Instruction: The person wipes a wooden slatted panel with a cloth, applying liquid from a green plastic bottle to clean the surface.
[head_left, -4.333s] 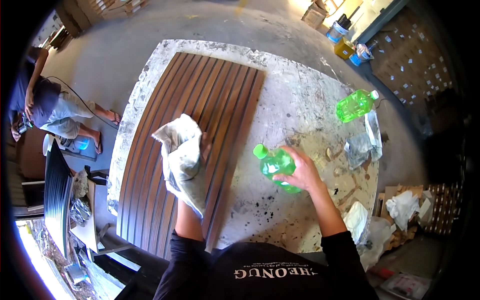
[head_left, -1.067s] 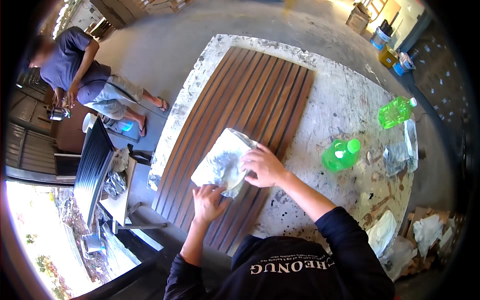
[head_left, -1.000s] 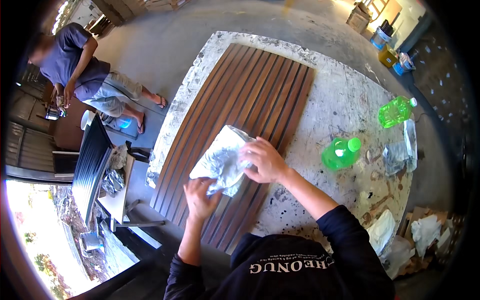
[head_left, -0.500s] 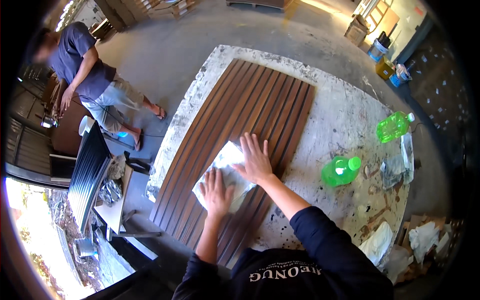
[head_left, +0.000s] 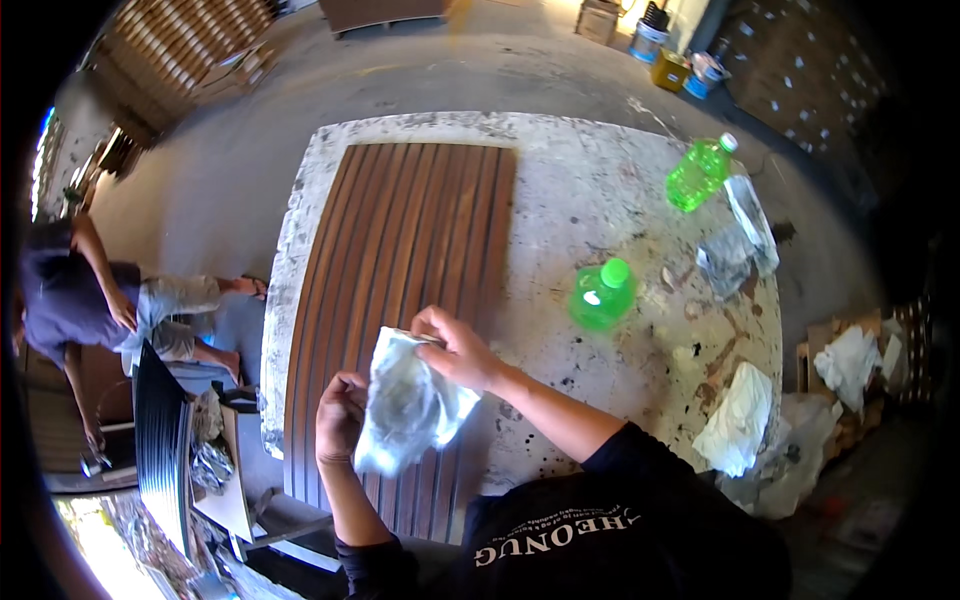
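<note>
1. Head view: both hands grip a white cloth [head_left: 405, 410] over the near end of the brown slatted panel [head_left: 405, 260]; the left hand [head_left: 338, 412] clasps its left edge, the right hand [head_left: 452, 347] pinches its top.
2. Half a second earlier, both palms pressed it flat; now it is lifted and bunched.

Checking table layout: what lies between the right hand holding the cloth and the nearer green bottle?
Only bare, stained tabletop separates the right hand from the nearer green bottle, per head view.

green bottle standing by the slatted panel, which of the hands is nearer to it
Right. The right hand grips the cloth just left of the upright green bottle; the left hand holds the cloth's far side.
</note>
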